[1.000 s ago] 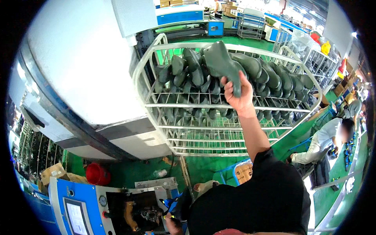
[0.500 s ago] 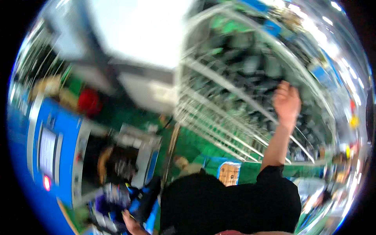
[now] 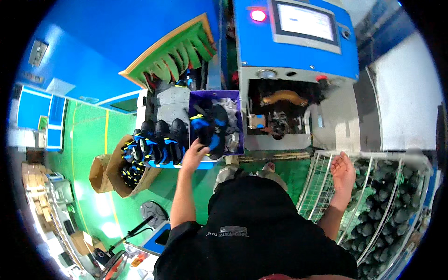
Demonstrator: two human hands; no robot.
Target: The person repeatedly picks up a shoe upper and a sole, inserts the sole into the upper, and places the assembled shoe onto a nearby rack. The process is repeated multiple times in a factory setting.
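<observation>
My left hand grips the near end of a black shoe upper with blue and yellow trim. The upper lies over a purple bin, which also holds whitish-grey crumpled pieces. Left of the bin, several similar black and blue uppers stand in a row at the conveyor's near end. My right hand hovers over the near left part of a white wire rack, its fingers loosely bent and apart, with nothing visible in them. Dark rounded shoe-shaped pieces fill the rack.
Ahead stands a blue machine with a screen, a lit red light and an open working cavity. A green-fringed tunnel opening covers the conveyor. Cardboard boxes with more uppers sit on the floor at left. Behind them is a stool.
The view has swung from the rack toward the blue machine and conveyor. My right hand has drawn back from over the dark pieces. My left hand now shows fully, on the shoe upper.
</observation>
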